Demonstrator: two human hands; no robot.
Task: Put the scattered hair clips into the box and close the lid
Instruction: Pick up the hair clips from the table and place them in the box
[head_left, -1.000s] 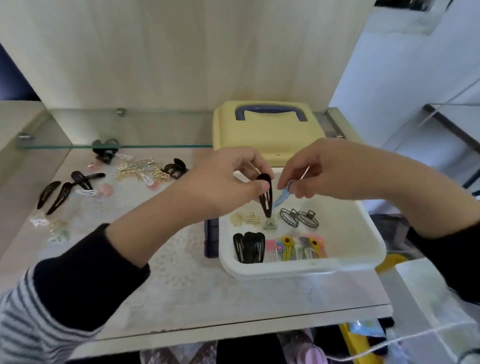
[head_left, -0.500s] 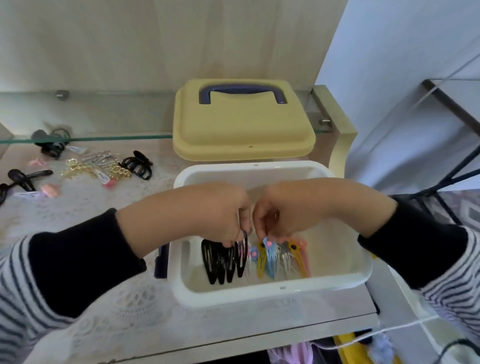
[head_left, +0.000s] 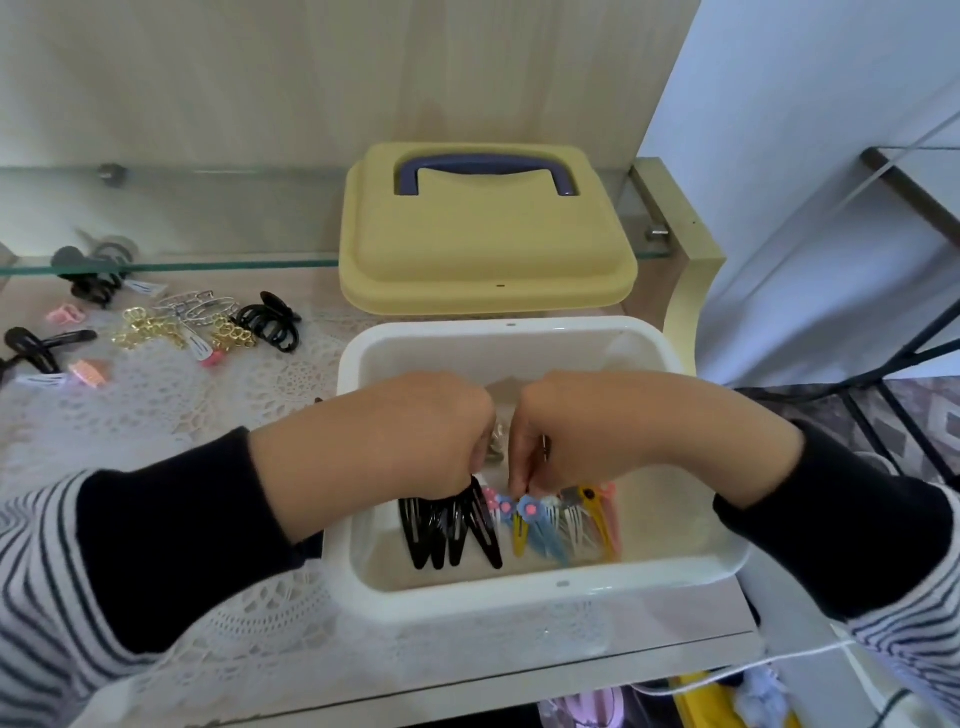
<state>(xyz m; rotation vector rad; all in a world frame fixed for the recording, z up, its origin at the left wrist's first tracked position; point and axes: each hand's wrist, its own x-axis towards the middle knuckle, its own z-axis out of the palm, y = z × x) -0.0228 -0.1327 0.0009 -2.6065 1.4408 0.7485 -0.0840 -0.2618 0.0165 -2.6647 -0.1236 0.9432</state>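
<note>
**Hands.** Both hands reach down inside the open box (head_left: 519, 332), knuckles nearly touching. The left hand (head_left: 415, 431) has its fingers (head_left: 467, 480) curled narrow, pinching the head of a black clip (head_left: 485, 525). That clip stands at the end of the black row (head_left: 436, 535) nearest the right hand. I judge the grip at the head is there to steer the clip in parallel with its neighbours. The right hand (head_left: 587, 431) has its fingers (head_left: 519, 470) curled down over the head of a blue clip (head_left: 535, 519). The fingertips are partly hidden, so I cannot tell whether they pinch it or only touch it.

**Contents.** Just below both sets of fingers the clips lie sorted, black under the left and coloured clips (head_left: 582, 519) under the right. The hands appear to be sorting by kind, one group each.

**Outstanding items.** Well to the left of the left fingers, loose pieces remain on the surface (head_left: 208, 405):
- gold clips (head_left: 145, 327)
- a black claw clip (head_left: 275, 322)
- pink clips (head_left: 65, 314)
- black snap clips (head_left: 36, 345)

**Lid.** The yellow lid (head_left: 488, 249) sits beyond the fingers, behind the box and off it, which leaves the opening free for loading.

**Assessment.** I judge the task to be partway through. Several clips have yet to be collected and the lid is not yet fitted.
</note>
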